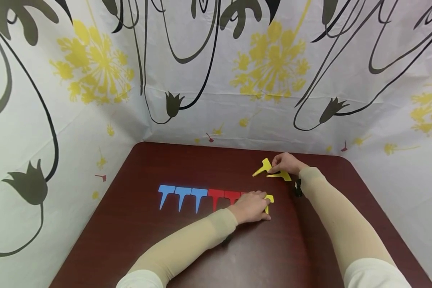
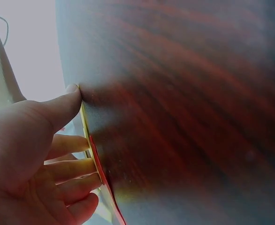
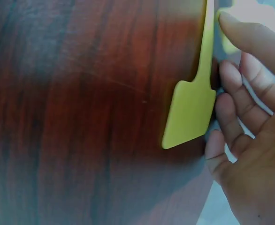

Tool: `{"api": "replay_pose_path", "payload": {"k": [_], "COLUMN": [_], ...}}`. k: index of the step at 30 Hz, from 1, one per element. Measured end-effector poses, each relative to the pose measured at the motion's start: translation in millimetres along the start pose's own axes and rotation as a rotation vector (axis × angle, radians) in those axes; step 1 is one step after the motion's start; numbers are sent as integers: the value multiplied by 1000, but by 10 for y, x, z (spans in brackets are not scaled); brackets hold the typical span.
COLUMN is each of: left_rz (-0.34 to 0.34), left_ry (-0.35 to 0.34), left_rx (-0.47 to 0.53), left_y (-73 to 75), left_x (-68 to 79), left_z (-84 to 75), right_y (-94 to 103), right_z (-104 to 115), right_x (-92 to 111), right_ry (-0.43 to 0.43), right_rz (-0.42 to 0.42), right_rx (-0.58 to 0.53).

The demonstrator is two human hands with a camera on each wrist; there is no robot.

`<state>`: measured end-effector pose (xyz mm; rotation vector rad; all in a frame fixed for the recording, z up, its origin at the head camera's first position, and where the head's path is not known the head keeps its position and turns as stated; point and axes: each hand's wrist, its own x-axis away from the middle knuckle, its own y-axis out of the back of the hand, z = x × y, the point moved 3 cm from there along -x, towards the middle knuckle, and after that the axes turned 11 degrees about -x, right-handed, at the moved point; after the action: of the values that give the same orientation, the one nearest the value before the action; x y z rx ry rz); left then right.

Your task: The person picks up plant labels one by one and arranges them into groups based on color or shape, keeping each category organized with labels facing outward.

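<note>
Flat T-shaped plastic plant labels lie in a row on the dark table: three blue plant labels (image 1: 183,192), then red plant labels (image 1: 216,193), then a yellow plant label (image 1: 270,199) at the right end. My left hand (image 1: 251,206) rests over the right part of the row, partly covering the red and yellow labels. In the left wrist view its thumb touches the yellow label's tip, and the other fingertips press along the row. Farther back, my right hand (image 1: 287,163) pinches a yellow plant label (image 1: 266,164) between thumb and finger. Another yellow plant label (image 3: 190,115) lies beneath that hand.
The reddish-brown table (image 1: 137,236) has rounded back corners. A patterned white cloth (image 1: 209,80) hangs behind it and along both sides. A small black device (image 1: 298,188) sits at the right wrist.
</note>
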<state>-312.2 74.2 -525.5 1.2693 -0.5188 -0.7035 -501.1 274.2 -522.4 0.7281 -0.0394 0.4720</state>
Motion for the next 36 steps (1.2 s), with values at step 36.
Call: {"api": "replay_pose_path", "payload": {"k": [36], "left_rz": [39], "left_ry": [23], "left_rx": [19], "left_y": [-67], "left_x": [-24], "left_z": [4], "right_y": [-118], "right_z": [198], "right_x": [-72], "right_ry": [-32], "right_rz": [-40], "right_rx": [-329]}}
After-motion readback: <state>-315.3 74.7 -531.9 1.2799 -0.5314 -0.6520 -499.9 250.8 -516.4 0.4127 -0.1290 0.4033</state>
